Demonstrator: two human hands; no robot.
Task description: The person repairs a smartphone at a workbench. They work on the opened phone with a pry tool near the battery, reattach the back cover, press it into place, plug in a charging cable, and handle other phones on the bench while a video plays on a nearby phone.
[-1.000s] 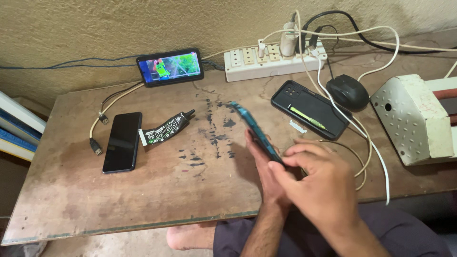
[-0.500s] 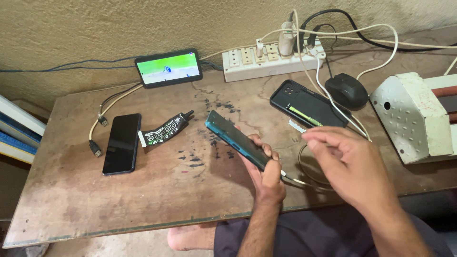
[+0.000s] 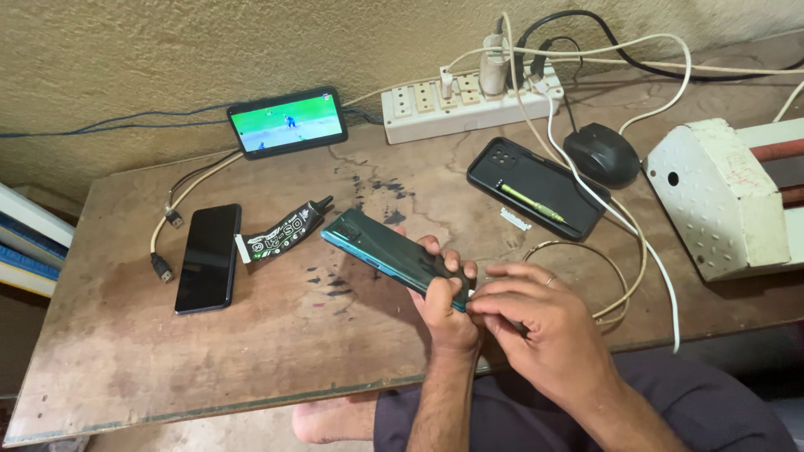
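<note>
Steadying teal phone [image 3: 389,254] above worktop [image 3: 335,335]: left hand [image 3: 448,314] clenched around lower end, right hand [image 3: 536,331] fingertips pinching at bottom edge.

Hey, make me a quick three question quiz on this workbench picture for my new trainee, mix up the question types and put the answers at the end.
1. True or false: the left hand grips the teal phone by its near end.
2. What lies on the black phone case? A) a coin B) a yellow-green pen C) a key
3. Fill in: the right hand has its fingertips at the teal phone's ____ end.

Key
1. True; the phone's far end points toward the glue tube.
2. B
3. near, beside the left hand.
</note>
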